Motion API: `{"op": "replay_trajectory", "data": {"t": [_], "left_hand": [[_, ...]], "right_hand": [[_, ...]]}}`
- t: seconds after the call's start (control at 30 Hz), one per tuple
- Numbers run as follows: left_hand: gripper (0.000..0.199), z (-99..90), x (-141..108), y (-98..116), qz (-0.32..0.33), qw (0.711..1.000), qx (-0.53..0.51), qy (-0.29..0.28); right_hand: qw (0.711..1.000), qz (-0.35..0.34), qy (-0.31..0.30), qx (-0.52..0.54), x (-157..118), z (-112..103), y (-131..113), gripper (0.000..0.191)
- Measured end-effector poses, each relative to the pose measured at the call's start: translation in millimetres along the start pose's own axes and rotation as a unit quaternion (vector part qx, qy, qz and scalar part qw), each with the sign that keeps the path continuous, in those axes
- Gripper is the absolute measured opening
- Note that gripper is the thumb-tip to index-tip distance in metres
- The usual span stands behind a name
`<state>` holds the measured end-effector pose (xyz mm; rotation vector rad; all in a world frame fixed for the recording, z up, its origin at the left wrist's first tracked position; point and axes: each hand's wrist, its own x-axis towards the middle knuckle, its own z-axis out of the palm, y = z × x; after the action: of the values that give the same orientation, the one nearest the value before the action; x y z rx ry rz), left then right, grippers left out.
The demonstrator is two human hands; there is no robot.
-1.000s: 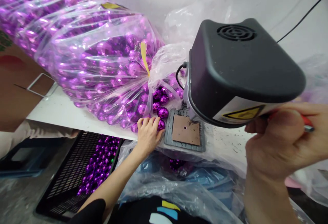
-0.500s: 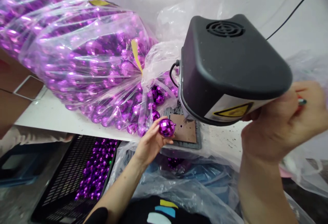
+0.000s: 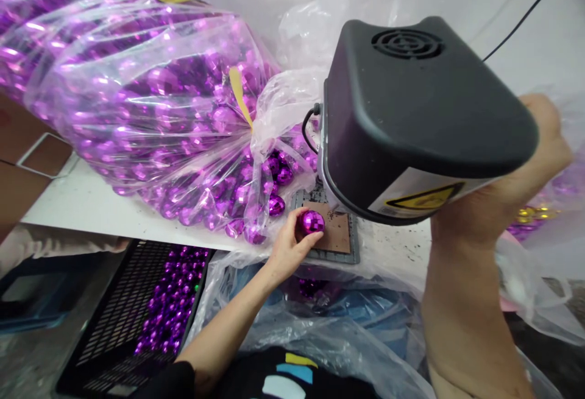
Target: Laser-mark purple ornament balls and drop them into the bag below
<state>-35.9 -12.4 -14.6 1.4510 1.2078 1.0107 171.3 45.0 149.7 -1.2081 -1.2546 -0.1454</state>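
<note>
My left hand [image 3: 292, 242] pinches a shiny purple faceted bauble [image 3: 313, 222] between thumb and fingers. It holds the bauble over the brown board [image 3: 336, 234], which lies on a grey metal plate [image 3: 354, 256] under the machine. The black machine housing [image 3: 425, 112], with a round vent on top and a yellow warning label, covers part of the work spot. At its right side my right hand [image 3: 525, 161] is closed, its fingers largely hidden behind the housing; what they grip cannot be made out. A loose purple bauble [image 3: 276, 205] lies left of the board.
A large clear bag [image 3: 150, 100] full of purple baubles, tied with yellow, fills the left of the white table [image 3: 82, 204]. Below stands a black crate [image 3: 109, 307] holding more baubles. Clear plastic sheeting [image 3: 356, 332] drapes at the front edge. Someone's sleeve [image 3: 59, 243] shows at left.
My left hand has moved right with the bauble, bringing it over the board, and has turned so the thumb faces right. My right hand has moved up and farther behind the housing.
</note>
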Motion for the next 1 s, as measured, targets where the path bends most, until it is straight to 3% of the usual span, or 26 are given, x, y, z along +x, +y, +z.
{"op": "replay_trajectory", "data": {"t": [0.13, 0.3, 0.47, 0.77, 1.0], "left_hand": [[0.049, 10.8, 1, -2, 0.084, 0.984, 0.153, 0.031], [0.046, 22.7, 8, -2, 0.155, 0.955, 0.245, 0.058], [0.044, 31.3, 18, -2, 0.155, 0.945, 0.28, 0.069], [0.039, 32.1, 18, -5, 0.147, 0.949, 0.278, 0.032], [0.04, 32.0, 18, -3, 0.143, 0.956, 0.257, 0.013]], "right_hand": [[1.0, -0.009, -0.006, 0.005, -1, -1, 1, 0.051], [1.0, 0.004, -0.009, 0.002, -1, -2, 1, 0.054], [0.999, 0.007, -0.008, -0.048, -1, -4, -5, 0.047], [0.999, -0.011, -0.017, -0.036, -1, -10, -7, 0.044], [0.995, -0.066, 0.065, -0.049, -50, -33, -5, 0.028]]}}
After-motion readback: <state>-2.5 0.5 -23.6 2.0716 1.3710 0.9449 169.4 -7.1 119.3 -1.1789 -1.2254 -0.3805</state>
